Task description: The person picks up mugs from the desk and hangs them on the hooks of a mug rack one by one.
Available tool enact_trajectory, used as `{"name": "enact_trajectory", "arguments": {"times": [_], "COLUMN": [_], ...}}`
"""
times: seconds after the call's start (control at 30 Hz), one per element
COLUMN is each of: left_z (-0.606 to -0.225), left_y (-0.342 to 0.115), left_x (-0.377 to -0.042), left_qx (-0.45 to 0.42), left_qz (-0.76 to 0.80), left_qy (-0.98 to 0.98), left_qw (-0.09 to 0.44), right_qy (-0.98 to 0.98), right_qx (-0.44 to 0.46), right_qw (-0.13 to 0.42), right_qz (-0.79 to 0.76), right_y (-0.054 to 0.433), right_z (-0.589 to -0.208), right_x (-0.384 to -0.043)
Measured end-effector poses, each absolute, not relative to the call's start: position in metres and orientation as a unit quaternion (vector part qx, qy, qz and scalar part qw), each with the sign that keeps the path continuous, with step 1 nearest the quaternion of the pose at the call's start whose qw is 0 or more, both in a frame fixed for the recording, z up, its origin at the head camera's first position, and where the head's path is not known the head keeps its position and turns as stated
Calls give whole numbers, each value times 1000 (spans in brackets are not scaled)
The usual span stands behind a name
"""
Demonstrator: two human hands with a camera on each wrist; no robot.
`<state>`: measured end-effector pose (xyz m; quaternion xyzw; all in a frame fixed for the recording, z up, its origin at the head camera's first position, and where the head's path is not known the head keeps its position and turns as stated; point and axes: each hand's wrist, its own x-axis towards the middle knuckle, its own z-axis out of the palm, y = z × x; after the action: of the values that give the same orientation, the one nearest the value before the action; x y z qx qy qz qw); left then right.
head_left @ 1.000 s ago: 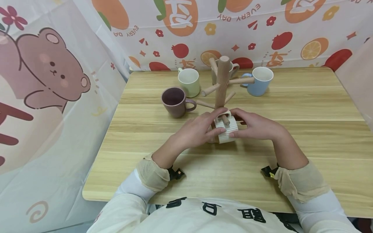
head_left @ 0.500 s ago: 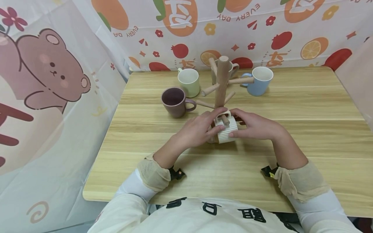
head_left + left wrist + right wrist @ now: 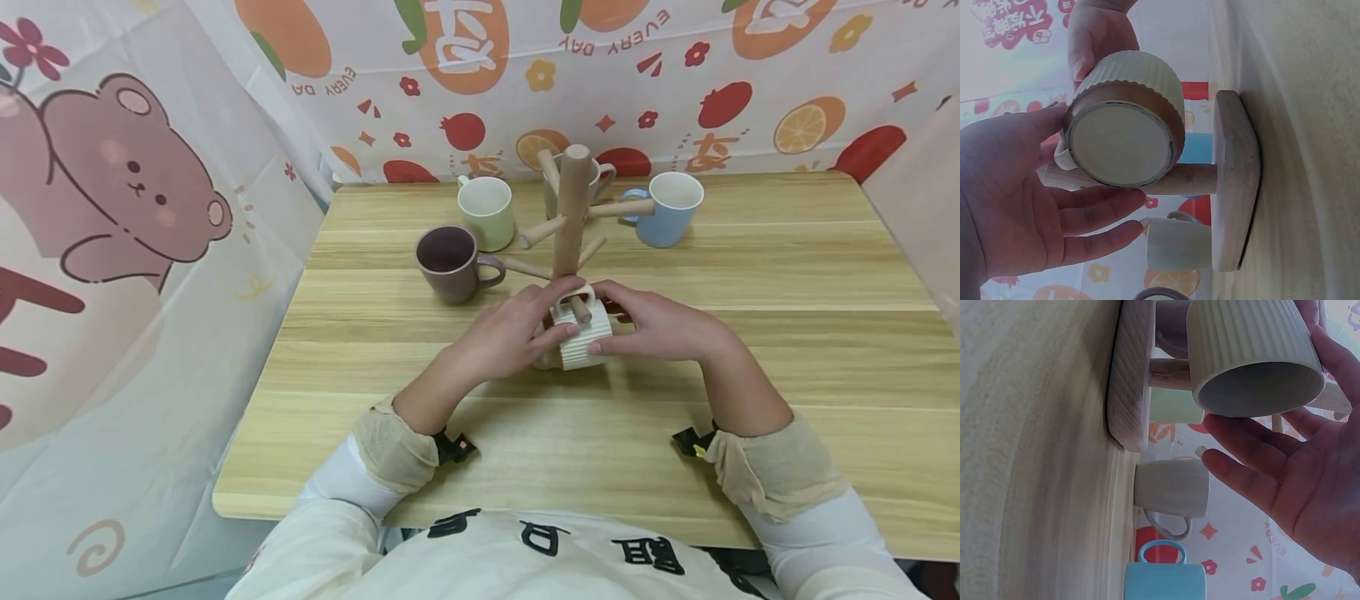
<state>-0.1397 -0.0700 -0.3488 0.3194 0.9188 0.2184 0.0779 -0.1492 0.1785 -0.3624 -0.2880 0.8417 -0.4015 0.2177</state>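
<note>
The whole scene has stayed almost as it was a second ago; only the left thumb has shifted slightly on the mug it touches. Well beyond both hands' fingers hangs a white sheet printed with orange and red fruit (image 3: 555,108), and far to the left of them a pale sheet with a brown cartoon bear (image 3: 142,192). Under the fingers spreads a light wood-grain table (image 3: 787,358) with rounded corners. Just past the fingertips rises a wooden branched rack (image 3: 572,217), unmoved.

The left hand (image 3: 506,337) and the right hand (image 3: 663,325) meet from either side, pinching a cream ribbed mug with a brown base band (image 3: 583,357). The left thumb rests on it, with lower fingers stretched out slightly apart; the right thumb and a finger touch near its mouth, another finger held away.

Beyond the left fingers stand a purple glossy mug (image 3: 453,265) and, farther, a pale green mug (image 3: 487,217). Beyond the right fingers is a light blue mug (image 3: 667,212); a grey mug stands behind the rack. Between the hands, the cream mug lies sideways, its looped handle (image 3: 1063,155) around a low wooden peg (image 3: 581,311).
</note>
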Motion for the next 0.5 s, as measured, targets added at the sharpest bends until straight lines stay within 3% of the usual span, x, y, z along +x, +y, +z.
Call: {"name": "enact_trajectory", "arguments": {"times": [0.23, 0.5], "left_z": [-337, -333], "left_y": [-77, -74], "left_x": [-137, -139], "left_qx": [311, 307], "left_qz": [232, 315], "left_qy": [921, 885], "left_qw": [33, -150], "right_qy": [839, 850], "right_qx": [-283, -266], "right_qw": [218, 212], "right_qz": [-410, -403], "right_y": [177, 178], "right_z": [-362, -361], "right_x": [-149, -148]}}
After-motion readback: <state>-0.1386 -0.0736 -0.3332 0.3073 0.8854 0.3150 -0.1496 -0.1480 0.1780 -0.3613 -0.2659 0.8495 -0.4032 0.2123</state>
